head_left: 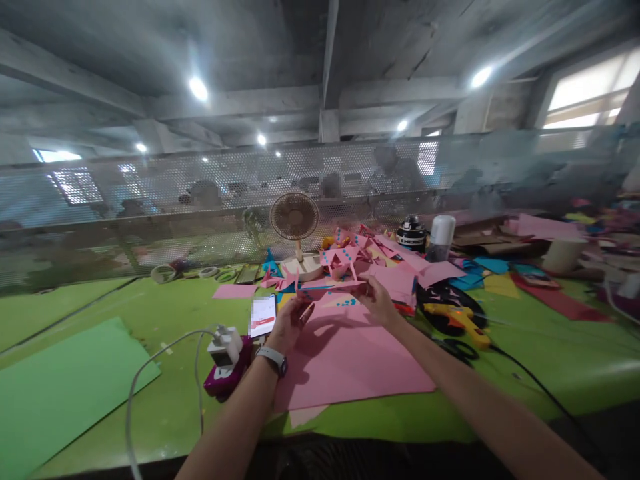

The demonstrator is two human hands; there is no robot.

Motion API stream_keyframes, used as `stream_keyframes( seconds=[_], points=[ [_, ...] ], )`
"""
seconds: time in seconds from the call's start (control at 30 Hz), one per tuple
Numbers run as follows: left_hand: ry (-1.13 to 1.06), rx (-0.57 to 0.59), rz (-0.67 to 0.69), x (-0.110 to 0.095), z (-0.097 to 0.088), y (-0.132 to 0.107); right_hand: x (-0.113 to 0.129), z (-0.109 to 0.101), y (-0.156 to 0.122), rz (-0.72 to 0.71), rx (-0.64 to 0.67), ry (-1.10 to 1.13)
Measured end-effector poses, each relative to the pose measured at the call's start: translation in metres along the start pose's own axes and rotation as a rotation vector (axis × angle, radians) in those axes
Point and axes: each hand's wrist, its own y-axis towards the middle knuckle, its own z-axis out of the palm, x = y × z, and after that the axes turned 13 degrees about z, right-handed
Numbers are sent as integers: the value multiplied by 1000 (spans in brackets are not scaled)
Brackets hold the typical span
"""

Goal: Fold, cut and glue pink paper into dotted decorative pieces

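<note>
Both hands hold one folded pink paper piece (331, 288) just above the table (165, 313).

- Left hand (289, 325): fingers are closed on the left end of the pink paper piece. A watch (274, 359) sits on the wrist.
- Right hand (379, 301): fingers are closed on the right end of the same piece. How far the fingertips wrap around it cannot be told.
- Pink paper piece: long and narrow, roughly level, with blue dots on its underside. It spans the gap between the two hands, over the far edge of a large pink sheet (350, 363) that lies flat on the table.

Surrounding items:

- A pile of dotted pink pieces (373, 257) lies just behind the hands.
- A small fan (295, 219) stands upright behind the pile.
- A phone (263, 316) lies just left of the left hand.
- A white charger (225, 342) rests on a magenta device (225, 381), near the left forearm.
- A yellow glue gun (457, 319) and scissors (457, 348) lie to the right of the right arm.
- A green sheet (60, 393) lies at the near left, well apart from the hands.
</note>
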Motion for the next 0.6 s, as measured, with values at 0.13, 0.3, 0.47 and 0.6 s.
stream_keyframes(
  seconds=[0.13, 0.3, 0.47, 0.6],
  points=[
    [0, -3, -32, 0, -2, 1, -4, -2, 6, 79, -43, 94],
    [38, -107, -13, 0, -1, 4, -5, -3, 8, 157, -78, 153],
    [88, -167, -24, 3, -3, 6, 5, -5, 12, 237, -150, 228],
    [105, -136, -15, 9, -8, 8, 13, -14, 30, 262, -260, 253]
  ],
)
